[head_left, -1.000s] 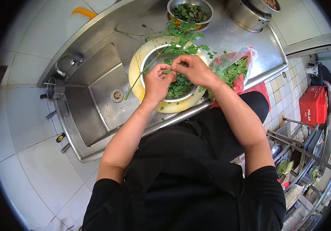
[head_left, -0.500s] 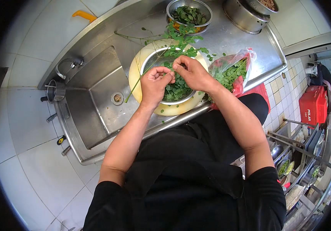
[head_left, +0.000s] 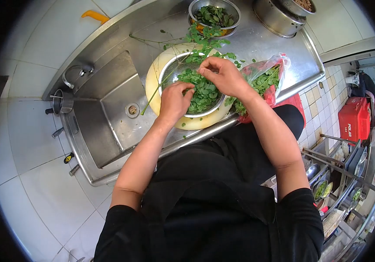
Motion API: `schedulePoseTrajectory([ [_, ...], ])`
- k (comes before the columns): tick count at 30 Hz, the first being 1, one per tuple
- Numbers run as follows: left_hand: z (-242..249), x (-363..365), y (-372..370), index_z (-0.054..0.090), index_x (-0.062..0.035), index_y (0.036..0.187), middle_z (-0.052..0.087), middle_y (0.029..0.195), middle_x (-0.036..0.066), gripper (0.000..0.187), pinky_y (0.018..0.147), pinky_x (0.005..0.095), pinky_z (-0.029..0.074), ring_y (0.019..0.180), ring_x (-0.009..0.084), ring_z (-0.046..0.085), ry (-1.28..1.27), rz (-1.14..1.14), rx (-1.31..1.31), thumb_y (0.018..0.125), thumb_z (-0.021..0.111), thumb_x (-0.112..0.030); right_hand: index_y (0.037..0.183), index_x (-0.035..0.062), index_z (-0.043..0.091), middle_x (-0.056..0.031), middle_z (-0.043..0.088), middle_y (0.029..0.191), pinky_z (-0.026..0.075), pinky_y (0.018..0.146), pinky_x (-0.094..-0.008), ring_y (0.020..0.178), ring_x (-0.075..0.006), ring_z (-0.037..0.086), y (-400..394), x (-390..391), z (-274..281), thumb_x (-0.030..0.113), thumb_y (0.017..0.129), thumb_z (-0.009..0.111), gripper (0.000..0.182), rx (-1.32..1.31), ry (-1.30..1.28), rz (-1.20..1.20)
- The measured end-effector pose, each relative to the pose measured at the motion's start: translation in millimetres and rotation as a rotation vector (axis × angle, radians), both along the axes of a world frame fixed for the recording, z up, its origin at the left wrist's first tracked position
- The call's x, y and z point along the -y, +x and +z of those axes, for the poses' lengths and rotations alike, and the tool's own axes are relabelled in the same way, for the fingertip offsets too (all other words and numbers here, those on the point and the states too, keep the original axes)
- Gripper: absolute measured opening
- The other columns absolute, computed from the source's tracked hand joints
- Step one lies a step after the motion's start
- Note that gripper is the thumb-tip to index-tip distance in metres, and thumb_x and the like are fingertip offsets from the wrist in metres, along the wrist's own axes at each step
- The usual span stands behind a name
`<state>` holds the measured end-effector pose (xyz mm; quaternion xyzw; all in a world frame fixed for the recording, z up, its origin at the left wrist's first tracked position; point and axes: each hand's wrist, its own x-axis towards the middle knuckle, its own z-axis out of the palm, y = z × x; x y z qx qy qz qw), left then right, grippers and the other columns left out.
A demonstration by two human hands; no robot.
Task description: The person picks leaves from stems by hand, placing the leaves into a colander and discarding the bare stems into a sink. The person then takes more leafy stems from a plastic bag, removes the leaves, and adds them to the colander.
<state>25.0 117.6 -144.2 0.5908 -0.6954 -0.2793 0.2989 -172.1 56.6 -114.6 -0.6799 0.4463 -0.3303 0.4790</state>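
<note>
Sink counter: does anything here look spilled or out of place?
Yes, mildly: a few loose leaves lie outside the colander on the pale board beneath it, as if spilled. Brownish bits in the sink drain also look untidy.

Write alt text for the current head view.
A person's left hand and right hand are over a colander of green leaves, on a round cream board beside a steel sink. A plastic bag of leafy greens lies to the right.

A red cooler (head_left: 354,120) stands near a metal rack (head_left: 340,170).
</note>
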Motion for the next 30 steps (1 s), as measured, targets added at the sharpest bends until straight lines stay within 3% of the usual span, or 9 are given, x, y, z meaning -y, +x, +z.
schedulePoseTrajectory([
  [2,0,2,-5,0.077,-0.0049,0.101,0.072,0.097,0.015,0.019,0.084,0.0415,0.053,0.090,0.0324,0.069,0.078,-0.023,0.044,0.085,0.074,-0.015,0.095,-0.0001,0.067,-0.0057,0.072,0.090,0.052,0.075,-0.0286,0.082,-0.0114,0.066,0,1,-1,0.016,0.095,0.066,0.016,0.017,-0.035,-0.033],
  [5,-4,4,-13,0.075,-0.0043,0.101,0.069,0.097,0.017,0.019,0.086,0.0461,0.053,0.097,0.0362,0.066,0.059,-0.092,0.122,0.087,0.071,-0.015,0.097,-0.0014,0.064,-0.0048,0.072,0.094,0.053,0.077,-0.0260,0.083,-0.0073,0.063,-5,4,6,0.011,0.097,0.065,0.012,-0.027,0.016,-0.062],
  [10,-22,6,-16,0.075,-0.0031,0.097,0.069,0.094,0.017,0.015,0.083,0.0457,0.053,0.091,0.0366,0.067,0.017,-0.122,0.172,0.087,0.070,-0.014,0.094,-0.0016,0.062,-0.0058,0.069,0.077,0.051,0.067,-0.0278,0.072,-0.0105,0.064,-19,6,15,0.006,0.093,0.064,0.008,-0.250,-0.028,-0.054],
  [15,-9,-1,-11,0.075,-0.0032,0.096,0.070,0.092,0.016,0.013,0.077,0.0425,0.053,0.083,0.0348,0.067,-0.015,-0.058,0.122,0.087,0.071,-0.012,0.096,-0.0023,0.062,-0.0077,0.067,0.074,0.051,0.065,-0.0310,0.069,-0.0128,0.065,-27,2,21,0.004,0.090,0.064,0.008,-0.342,-0.043,0.011],
  [17,-6,-2,-6,0.075,-0.0028,0.097,0.069,0.088,0.012,0.013,0.070,0.0354,0.052,0.073,0.0241,0.066,0.011,0.001,-0.060,0.089,0.072,-0.012,0.097,-0.0026,0.063,-0.0089,0.068,0.074,0.051,0.065,-0.0319,0.069,-0.0139,0.065,-27,1,24,0.003,0.090,0.064,0.009,-0.373,-0.045,0.055],
  [20,7,-6,-1,0.074,-0.0015,0.093,0.068,0.084,0.011,0.014,0.067,0.0339,0.051,0.068,0.0209,0.062,0.104,0.102,-0.213,0.088,0.072,-0.014,0.102,-0.0041,0.066,-0.0091,0.070,0.078,0.053,0.065,-0.0311,0.069,-0.0140,0.067,-22,-1,27,0.003,0.091,0.064,0.013,-0.362,0.063,0.210],
  [21,4,-6,2,0.074,-0.0011,0.092,0.066,0.081,0.006,0.013,0.062,0.0283,0.048,0.063,0.0128,0.055,0.095,0.121,-0.270,0.088,0.073,-0.014,0.104,-0.0048,0.067,-0.0090,0.071,0.080,0.053,0.065,-0.0300,0.070,-0.0136,0.067,-19,-3,26,0.003,0.092,0.065,0.015,-0.308,0.168,0.207],
  [24,11,-8,4,0.075,0.0004,0.097,0.067,0.084,0.002,0.014,0.062,0.0236,0.047,0.067,0.0056,0.055,0.162,0.155,-0.290,0.090,0.074,-0.012,0.104,-0.0053,0.069,-0.0095,0.072,0.081,0.055,0.066,-0.0293,0.068,-0.0133,0.069,-10,-7,17,0.005,0.091,0.066,0.017,-0.168,0.296,0.200],
  [30,6,-10,1,0.073,0.0001,0.099,0.068,0.087,0.001,0.014,0.067,0.0228,0.049,0.072,0.0056,0.058,0.172,0.113,-0.393,0.091,0.074,-0.011,0.098,-0.0041,0.071,-0.0098,0.072,0.078,0.055,0.064,-0.0292,0.065,-0.0137,0.069,-1,-11,8,0.005,0.089,0.067,0.013,-0.126,0.244,0.149],
])
